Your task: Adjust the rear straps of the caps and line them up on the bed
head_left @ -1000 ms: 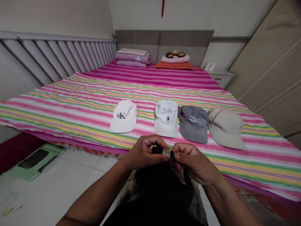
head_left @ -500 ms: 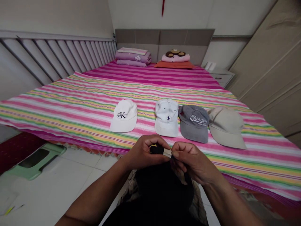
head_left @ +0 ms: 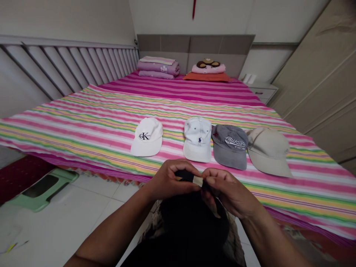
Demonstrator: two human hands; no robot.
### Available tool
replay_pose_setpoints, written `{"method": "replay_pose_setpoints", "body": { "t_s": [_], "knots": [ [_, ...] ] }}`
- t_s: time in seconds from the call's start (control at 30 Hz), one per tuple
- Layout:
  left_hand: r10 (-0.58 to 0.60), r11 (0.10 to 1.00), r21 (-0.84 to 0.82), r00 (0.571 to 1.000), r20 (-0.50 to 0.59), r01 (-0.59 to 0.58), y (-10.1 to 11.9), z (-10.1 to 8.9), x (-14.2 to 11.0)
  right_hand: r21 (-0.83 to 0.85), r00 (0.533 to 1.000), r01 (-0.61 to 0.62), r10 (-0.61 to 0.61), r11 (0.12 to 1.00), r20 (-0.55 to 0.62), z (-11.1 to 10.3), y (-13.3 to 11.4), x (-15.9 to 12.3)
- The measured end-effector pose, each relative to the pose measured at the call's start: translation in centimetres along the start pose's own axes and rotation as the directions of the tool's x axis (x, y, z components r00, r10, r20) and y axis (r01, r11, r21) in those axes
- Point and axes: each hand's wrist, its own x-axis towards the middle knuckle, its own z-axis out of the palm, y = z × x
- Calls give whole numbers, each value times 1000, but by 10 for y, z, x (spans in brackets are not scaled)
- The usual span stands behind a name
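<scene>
Between my hands is a black cap strap [head_left: 185, 175] with a short pale band or buckle [head_left: 197, 181] on it. My left hand [head_left: 174, 178] pinches it from the left, thumb below and fingers curled over. My right hand [head_left: 226, 189] is closed on the strap's other end, close by the pale piece. The dark cloth below merges with my black clothing, so the cap's outline is hard to make out. Just beyond, on the bed, lie a white cap [head_left: 147, 137], a pale blue cap [head_left: 197, 139], a grey cap [head_left: 230, 146] and a beige cap [head_left: 269, 151].
A striped sheet [head_left: 91, 122] covers the bed. Folded purple bedding [head_left: 158, 68] and a pink and orange pile [head_left: 208, 72] are by the headboard [head_left: 175, 44]. A green stool [head_left: 41, 191] stands on the floor at left, a nightstand [head_left: 261, 91] at far right.
My fingers shift slightly around the strap, and more of the black strap shows left of the pale piece. The caps on the bed have not moved.
</scene>
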Motion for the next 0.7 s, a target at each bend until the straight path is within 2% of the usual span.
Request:
{"method": "replay_pose_setpoints", "body": {
  "t_s": [0.1,0.2,0.3,0.37,0.5,0.7],
  "knots": [
    [-51,999,-15,999,-15,51,-1,-1,-1,-18,1000,-3,2,1000,-7,-2,0,0],
    [-167,971,-160,983,75,177,-5,-3,-3,-31,1000,9,-9,999,-19,-3,-1,0],
    [-236,854,-429,954,184,294,-9,-6,-1,-31,1000,8,-9,999,-24,-4,-2,0],
    [-287,777,-526,939,190,344,-11,-7,3,-28,999,3,-4,1000,-33,-5,-2,-1],
    [-382,756,-493,902,202,430,-9,-8,12,-26,999,-11,10,1000,-40,-7,-2,-1],
    [-466,756,-324,815,345,569,2,-9,19,-71,999,-15,12,997,-40,-7,-8,-3]
  ]
}}
